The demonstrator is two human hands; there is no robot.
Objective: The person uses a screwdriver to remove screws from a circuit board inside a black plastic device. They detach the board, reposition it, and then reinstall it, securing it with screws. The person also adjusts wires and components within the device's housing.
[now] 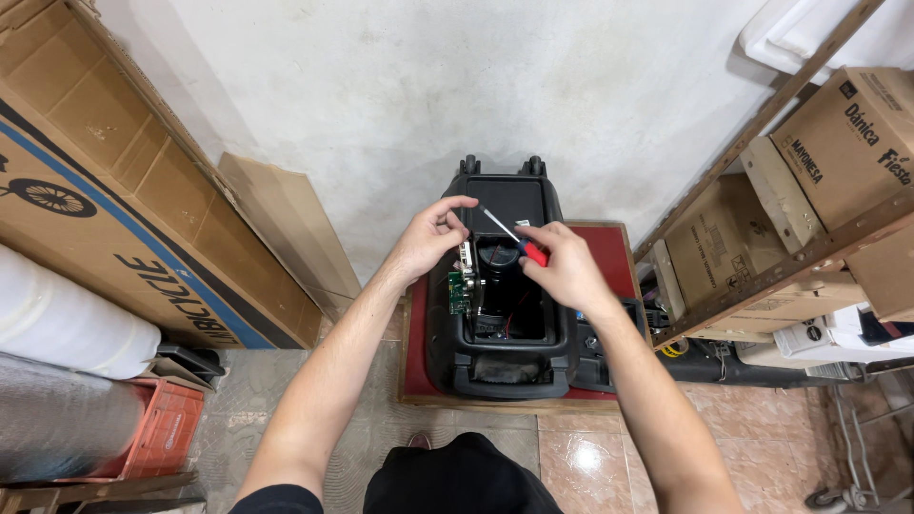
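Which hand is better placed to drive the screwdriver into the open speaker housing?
Right. The right hand already grips the red-handled screwdriver, shaft angled toward the left hand, which pinches near its tip above the black speaker housing and green circuit board.

Both bare forearms reach forward and converge. The left hand (pixel 430 238) is raised with wrist bent, thumb and forefinger pinched near each other. The right hand (pixel 564 266) is curled closed, knuckles up, fingers (pixel 533 236) pointing left toward the left hand.
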